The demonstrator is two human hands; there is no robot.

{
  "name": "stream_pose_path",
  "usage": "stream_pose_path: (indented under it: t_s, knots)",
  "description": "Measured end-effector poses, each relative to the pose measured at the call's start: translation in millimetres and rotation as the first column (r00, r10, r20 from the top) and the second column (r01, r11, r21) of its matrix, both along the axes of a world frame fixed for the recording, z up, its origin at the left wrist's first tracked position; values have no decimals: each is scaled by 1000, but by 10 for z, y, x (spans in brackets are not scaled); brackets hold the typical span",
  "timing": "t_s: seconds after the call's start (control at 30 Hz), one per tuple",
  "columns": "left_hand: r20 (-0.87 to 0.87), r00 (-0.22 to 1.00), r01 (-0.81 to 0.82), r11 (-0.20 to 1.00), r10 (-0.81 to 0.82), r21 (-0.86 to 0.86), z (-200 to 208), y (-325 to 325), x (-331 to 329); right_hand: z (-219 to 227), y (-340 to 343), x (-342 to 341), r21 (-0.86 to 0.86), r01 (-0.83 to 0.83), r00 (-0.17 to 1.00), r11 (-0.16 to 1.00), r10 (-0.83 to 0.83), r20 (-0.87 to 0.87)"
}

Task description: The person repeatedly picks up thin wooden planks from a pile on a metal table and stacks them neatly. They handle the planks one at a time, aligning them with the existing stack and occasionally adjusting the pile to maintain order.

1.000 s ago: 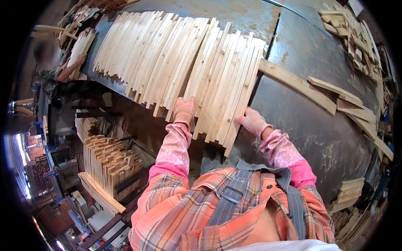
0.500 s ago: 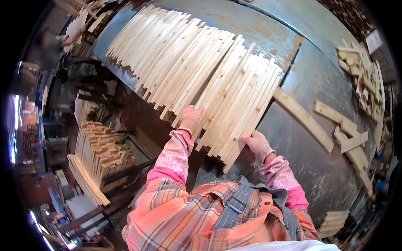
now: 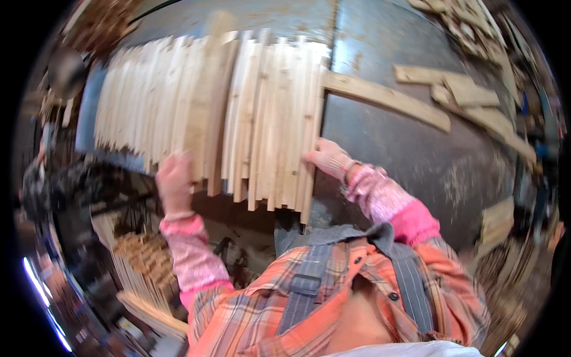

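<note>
Many wooden strips (image 3: 270, 125), right grip (image 3: 329, 158) alongside

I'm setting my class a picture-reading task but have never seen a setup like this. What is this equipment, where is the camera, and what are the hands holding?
There is no machine doing the handling: these are a person's own hands. The view comes from a fisheye camera worn on the head, looking down, so straight edges bend near the rim and the person's plaid shirt shows at the bottom.

On a dark metal table, pale wooden strips lie side by side in a row. The right hand touches the rightmost strip. The left hand is at the near ends of strips farther left; it is blurred, so I can't tell what it grips. To the right of the row lie a long narrow board and some loose boards.
</note>
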State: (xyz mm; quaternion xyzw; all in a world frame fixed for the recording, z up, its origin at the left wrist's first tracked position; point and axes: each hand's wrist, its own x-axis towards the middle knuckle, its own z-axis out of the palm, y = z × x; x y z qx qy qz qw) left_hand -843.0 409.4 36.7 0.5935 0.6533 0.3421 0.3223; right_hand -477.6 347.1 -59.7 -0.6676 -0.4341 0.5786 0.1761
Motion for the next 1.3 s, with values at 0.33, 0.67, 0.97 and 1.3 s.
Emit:
stream_pose_path:
  t_s: [0.33,0.67,0.97,1.3]
  knots:
    - [-608,793,-171,943,-40,-285,-1094,240,-1983,-185,337,207,59,-367,862,929,315,397]
    - [-149,986,85,996,-81,17,-988,633,536,-220,522,2608,-93,-131,426,987,141,894]
    - [28,760,634,751,-649,186,-667,1143,3727,341,-1123,2836,-129,56,907,990,4,422]
    - [-473,504,788,609,-722,-91,-1292,1746,6558,157,-871,4335,398,857,338,327,-940,43]
